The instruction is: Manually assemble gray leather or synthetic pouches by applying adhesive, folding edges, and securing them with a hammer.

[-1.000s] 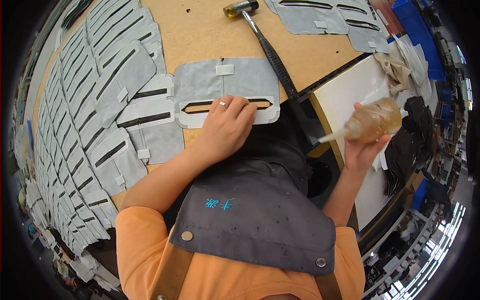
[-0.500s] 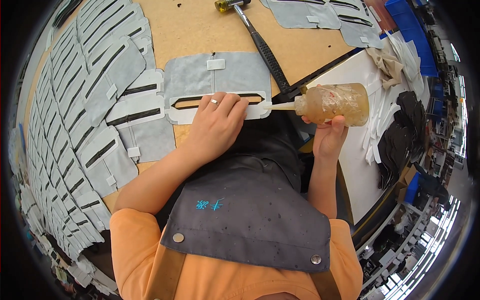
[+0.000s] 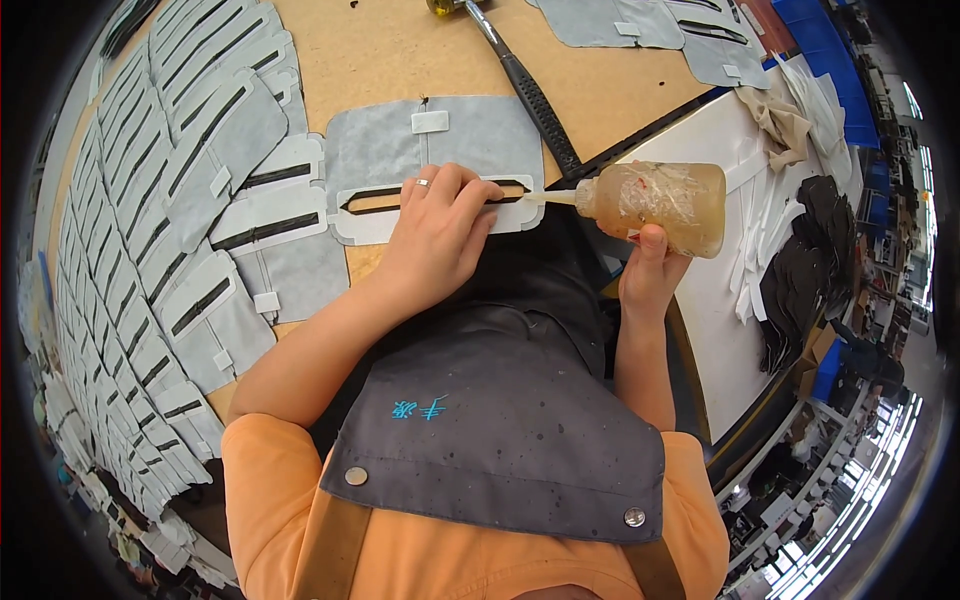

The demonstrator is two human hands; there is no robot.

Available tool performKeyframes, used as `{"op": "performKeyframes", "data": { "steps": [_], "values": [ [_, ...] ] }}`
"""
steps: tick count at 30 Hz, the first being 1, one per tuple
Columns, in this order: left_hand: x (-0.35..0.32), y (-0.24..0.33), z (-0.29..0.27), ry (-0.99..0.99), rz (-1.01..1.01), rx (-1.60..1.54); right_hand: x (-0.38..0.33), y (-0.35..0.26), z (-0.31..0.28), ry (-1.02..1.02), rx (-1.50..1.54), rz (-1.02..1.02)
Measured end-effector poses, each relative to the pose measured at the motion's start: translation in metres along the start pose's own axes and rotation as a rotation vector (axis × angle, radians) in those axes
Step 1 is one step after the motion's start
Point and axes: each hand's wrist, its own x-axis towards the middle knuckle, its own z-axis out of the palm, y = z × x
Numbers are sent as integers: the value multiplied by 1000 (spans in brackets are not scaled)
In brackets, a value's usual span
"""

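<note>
A grey fabric panel (image 3: 375, 130) lies on the board, with a small white tab on it and a white-bordered, black-edged slot along its near side. Over the slot sits my left hand (image 3: 440, 215), its fingers bent and close together on the panel; the thumb is mostly hidden. My right hand (image 3: 652, 270) is wrapped round a translucent squeeze bottle (image 3: 660, 208) of yellowish liquid, held on its side. Its thin pale nozzle points left, and the tip meets the right end of the white border, close to my left index finger.
Overlapping rows of similar grey panels (image 3: 185, 245) cover the left side. A hammer (image 3: 535, 105) with a black grip lies beyond the panel. More grey panels (image 3: 610, 25) lie far right. On the white table (image 3: 700, 330) are white strips, beige cloth (image 3: 775, 130) and black pieces (image 3: 808, 260).
The bottle has moved slightly left, bringing its nozzle further over the panel's right end. My left hand has shifted a little, with its index finger now reaching further right along the slot.
</note>
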Motion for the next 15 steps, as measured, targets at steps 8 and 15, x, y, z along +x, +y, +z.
{"op": "performKeyframes", "data": {
  "steps": [8, 15],
  "values": [
    [0, 1, -1, 4, -6, -4, -6, -2, 1, -53, -133, -122],
    [0, 1, -1, 4, -2, 2, -3, 0, 1, -79, -209, -161]
  ]
}}
